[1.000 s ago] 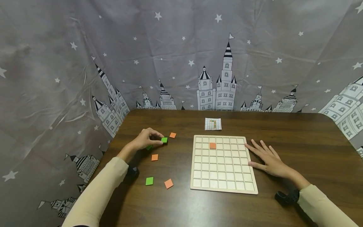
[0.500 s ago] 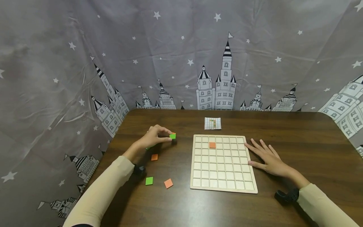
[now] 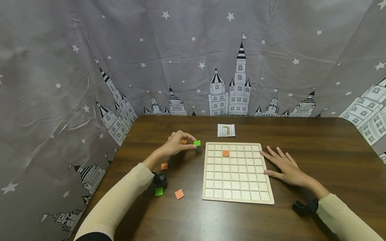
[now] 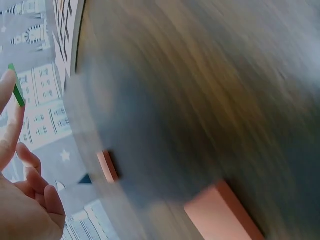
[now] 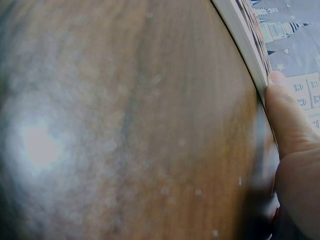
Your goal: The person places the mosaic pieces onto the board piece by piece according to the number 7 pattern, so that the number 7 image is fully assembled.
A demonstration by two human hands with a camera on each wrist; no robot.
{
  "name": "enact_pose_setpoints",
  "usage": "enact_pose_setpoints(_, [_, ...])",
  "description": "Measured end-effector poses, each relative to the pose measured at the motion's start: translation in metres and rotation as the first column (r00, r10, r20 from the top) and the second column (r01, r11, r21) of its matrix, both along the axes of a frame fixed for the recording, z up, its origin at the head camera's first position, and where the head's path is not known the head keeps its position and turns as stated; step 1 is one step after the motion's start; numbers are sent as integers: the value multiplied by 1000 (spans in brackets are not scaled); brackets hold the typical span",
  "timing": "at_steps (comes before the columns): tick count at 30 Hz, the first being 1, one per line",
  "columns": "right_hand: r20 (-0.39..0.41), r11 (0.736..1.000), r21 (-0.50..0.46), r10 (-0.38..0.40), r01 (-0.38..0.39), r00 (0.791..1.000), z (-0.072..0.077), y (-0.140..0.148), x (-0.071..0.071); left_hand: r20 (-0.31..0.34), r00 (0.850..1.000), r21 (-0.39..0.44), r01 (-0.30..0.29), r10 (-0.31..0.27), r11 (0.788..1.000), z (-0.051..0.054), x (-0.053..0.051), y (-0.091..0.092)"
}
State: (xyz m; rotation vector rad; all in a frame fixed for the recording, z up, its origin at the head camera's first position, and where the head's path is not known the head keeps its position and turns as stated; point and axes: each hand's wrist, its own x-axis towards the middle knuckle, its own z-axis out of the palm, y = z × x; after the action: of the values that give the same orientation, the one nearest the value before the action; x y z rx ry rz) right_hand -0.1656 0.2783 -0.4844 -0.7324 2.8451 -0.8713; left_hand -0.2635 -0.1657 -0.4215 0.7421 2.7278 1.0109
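Observation:
My left hand (image 3: 177, 144) pinches a green square tile (image 3: 197, 143) between thumb and fingertip, just left of the gridded wooden board (image 3: 204, 177). The same green tile (image 4: 17, 90) shows edge-on in the left wrist view, held off the table. One orange tile (image 3: 226, 153) sits in a cell of the board's second row. My right hand (image 3: 284, 168) lies with fingers spread at the board's right edge; its thumb (image 5: 287, 112) touches the rim in the right wrist view. Partly behind the left hand lies another orange tile (image 3: 184, 142).
A small card with a printed coloured grid (image 3: 226, 130) lies behind the board. On the table's left side are an orange tile (image 3: 164, 166), a green tile (image 3: 158, 191) and a salmon tile (image 3: 179, 194). A grey curtain with castles (image 3: 169, 40) hangs behind the table.
My left hand has carried the green tile rightwards, past the far orange tile, to near the board's left edge. The right hand has stayed in place at the board.

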Motion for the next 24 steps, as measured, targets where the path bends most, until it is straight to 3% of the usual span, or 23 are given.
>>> enact_pose_setpoints(17, [-2, 1000, -5, -1, 1, 1000, 2, 0, 0, -2, 999, -37, 43, -43, 998, -1, 1, 55])
enact_pose_setpoints(24, [2, 1000, -9, 1, -1, 1000, 1, 0, 0, 14, 999, -9, 46, -46, 999, -1, 2, 74])
